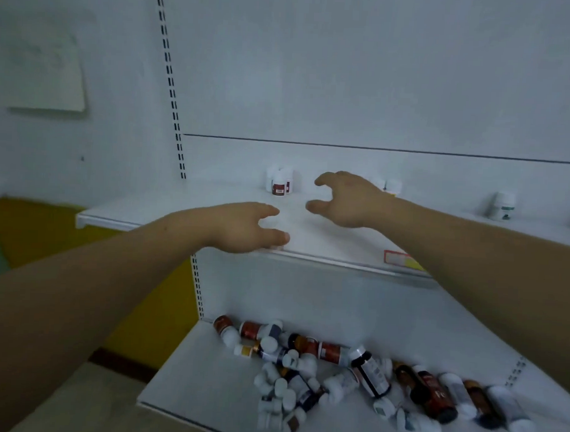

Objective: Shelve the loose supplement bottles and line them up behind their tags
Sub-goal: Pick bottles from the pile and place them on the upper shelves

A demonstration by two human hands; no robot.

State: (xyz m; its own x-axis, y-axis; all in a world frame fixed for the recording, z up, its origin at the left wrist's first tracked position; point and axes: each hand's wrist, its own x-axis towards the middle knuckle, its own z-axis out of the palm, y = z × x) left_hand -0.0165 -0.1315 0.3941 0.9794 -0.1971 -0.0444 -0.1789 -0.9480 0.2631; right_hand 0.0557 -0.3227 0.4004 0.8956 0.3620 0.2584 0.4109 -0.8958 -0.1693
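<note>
Head view: empty-handed reach over the upper shelf, with the loose bottles one shelf below.
At centre left, the left hand hovers at the shelf's front edge, fingers and thumb apart, holding nothing. A red-labelled group stands at the back. The right hand reaches deeper, likewise spread and empty. The loose bottles lie heaped on the lower shelf, mostly on their sides, axes mixed; the left hand is probably nearer. A tag marks the front edge.

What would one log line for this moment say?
left hand open | right hand open | both at upper shelf | loose bottles piled on lower shelf
</note>
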